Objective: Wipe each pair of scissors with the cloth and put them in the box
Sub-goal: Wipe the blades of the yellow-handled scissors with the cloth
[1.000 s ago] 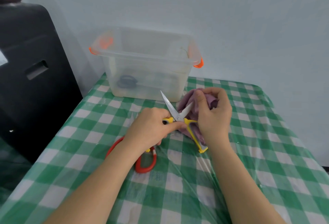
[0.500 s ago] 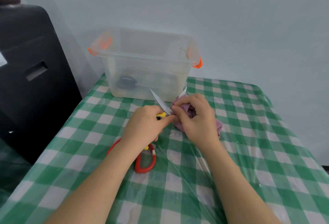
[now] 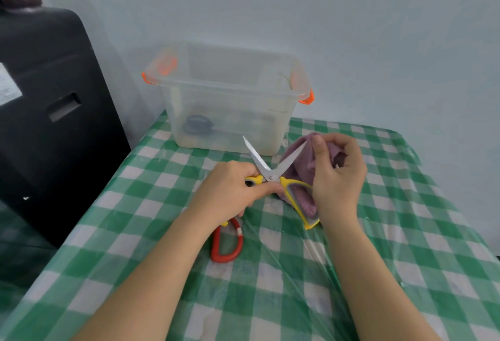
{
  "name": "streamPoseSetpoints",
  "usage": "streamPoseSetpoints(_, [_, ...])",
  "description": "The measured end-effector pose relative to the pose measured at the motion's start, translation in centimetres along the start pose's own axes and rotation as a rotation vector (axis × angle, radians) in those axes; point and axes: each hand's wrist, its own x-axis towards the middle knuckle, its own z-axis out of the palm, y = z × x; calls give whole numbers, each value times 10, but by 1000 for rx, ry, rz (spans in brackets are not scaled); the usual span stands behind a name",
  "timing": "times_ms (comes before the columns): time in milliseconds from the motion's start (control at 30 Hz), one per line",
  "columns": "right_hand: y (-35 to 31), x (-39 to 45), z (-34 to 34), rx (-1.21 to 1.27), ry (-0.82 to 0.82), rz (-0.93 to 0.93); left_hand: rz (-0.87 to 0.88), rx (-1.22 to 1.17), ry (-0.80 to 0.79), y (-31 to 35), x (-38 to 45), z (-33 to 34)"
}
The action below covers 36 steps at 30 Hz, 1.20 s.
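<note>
left hand (image 3: 230,189) grips yellow scissors (image 3: 273,175) handle, blades open | right hand (image 3: 336,175) pinches purple cloth (image 3: 297,162) at 1 blade tip | red scissors (image 3: 226,243) on bench (image 3: 270,286), unwiped | box (image 3: 230,97) holds 1 dark pair, looks ~1/3 done

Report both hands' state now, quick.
Left hand: closed, holding the yellow scissors by one handle.
Right hand: closed, pinching the purple cloth at one blade.
</note>
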Motion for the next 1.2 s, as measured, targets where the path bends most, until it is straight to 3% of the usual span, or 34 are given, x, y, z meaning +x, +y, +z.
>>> streamPoseSetpoints(167, [-1, 2, -3, 110, -101, 77, -18, -192, 167, -6, 5, -1])
streamPoseSetpoints(300, [-3, -1, -4, 164, -272, 119, -22, -303, 168, -3, 6, 2])
streamPoseSetpoints(400, [-5, -2, -6, 144, -307, 88, -41, -327, 166, -2, 5, 4])
streamPoseSetpoints(667, [-3, -2, -4, 163, -281, 85, -38, -258, 184, -3, 6, 7])
streamPoseSetpoints(900, [-7, -3, -4, 205, -252, 84, -104, -6, 360, -3, 7, 11])
streamPoseSetpoints(967, [-9, -4, -3, 204, -243, 83, -25, 38, 466, -6, 7, 13])
streamPoseSetpoints(1100, [-10, -2, -4, 204, -186, 82, 325, 197, 675, -14, 10, 15])
streamPoseSetpoints(1200, [-9, -3, -5, 228, -169, 112, 442, 348, 638, -10, 7, 15])
